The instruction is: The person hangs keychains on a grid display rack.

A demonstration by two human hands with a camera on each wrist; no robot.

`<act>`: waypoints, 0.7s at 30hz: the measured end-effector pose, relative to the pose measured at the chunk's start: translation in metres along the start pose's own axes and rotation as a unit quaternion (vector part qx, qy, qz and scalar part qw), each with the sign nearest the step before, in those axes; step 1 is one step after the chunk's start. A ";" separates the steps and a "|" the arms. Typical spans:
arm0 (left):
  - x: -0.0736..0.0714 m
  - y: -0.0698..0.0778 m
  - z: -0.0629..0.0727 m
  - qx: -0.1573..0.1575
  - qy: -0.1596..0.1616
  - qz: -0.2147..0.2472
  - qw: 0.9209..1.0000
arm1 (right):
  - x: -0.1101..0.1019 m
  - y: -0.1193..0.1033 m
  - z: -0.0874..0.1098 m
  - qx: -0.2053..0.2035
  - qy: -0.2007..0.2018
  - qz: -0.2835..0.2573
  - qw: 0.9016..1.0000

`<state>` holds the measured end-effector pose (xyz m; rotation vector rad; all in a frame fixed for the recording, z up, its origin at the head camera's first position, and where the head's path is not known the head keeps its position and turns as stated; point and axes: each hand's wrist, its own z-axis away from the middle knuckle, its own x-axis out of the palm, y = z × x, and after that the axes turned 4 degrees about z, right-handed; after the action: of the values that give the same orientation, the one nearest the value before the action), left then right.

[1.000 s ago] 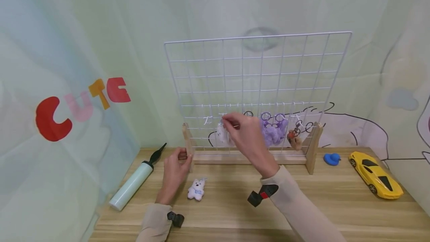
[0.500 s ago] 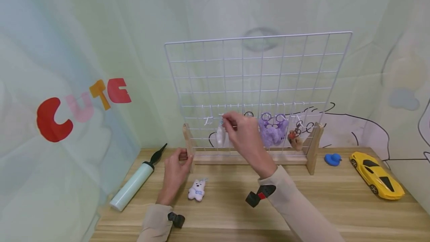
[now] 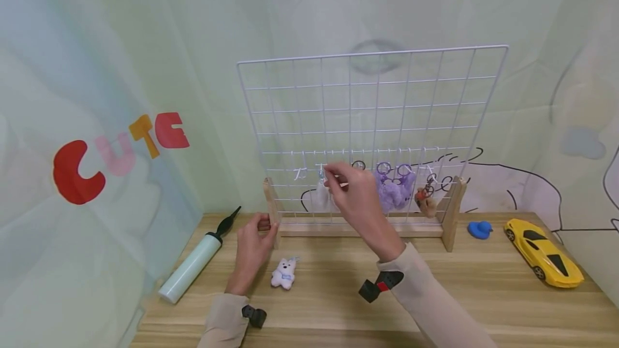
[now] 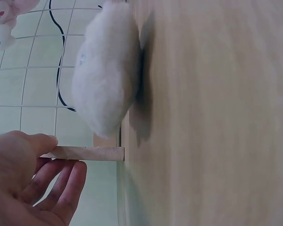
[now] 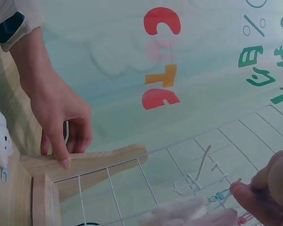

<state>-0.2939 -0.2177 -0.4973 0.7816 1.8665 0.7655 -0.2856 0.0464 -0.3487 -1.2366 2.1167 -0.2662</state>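
In the head view my left hand [image 3: 253,246] grips the left wooden upright [image 3: 271,197] of the stand. The left wrist view has the thumb on one side of that upright [image 4: 92,153] and the fingers on the other. My right hand [image 3: 358,192] pinches near the top of a white plush keychain [image 3: 322,195] at a hook on the wire grid. Its blue clasp [image 5: 218,197] lies close to the right fingertips, which hide part of the hook. A white bear plush [image 3: 283,274] lies on the table beside my left hand.
Purple plush keychains [image 3: 394,192] and a brown one [image 3: 425,203] hang farther right on the wire grid [image 3: 377,106]. A hand pump [image 3: 191,267] lies left; a blue duck [image 3: 480,230] and yellow toy car [image 3: 541,254] sit right.
My right hand has shifted slightly right, and the white plush keychain by its fingers has swung and turned a little. The left hand keeps its place on the upright.
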 end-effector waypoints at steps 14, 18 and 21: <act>0.000 0.000 -0.002 0.005 0.002 0.001 1.000 | -0.030 0.046 0.060 -0.076 0.017 -0.008 0.997; 0.000 -0.001 -0.002 0.005 0.004 -0.003 1.000 | -0.050 0.083 0.092 -0.030 0.037 0.021 0.999; 0.001 -0.001 -0.001 0.002 0.002 -0.004 1.000 | -0.071 0.109 0.115 0.034 0.051 0.044 0.997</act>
<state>-0.2955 -0.2178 -0.4981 0.7760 1.8738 0.7590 -0.2652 0.1807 -0.4567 -1.1082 2.2239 -0.3667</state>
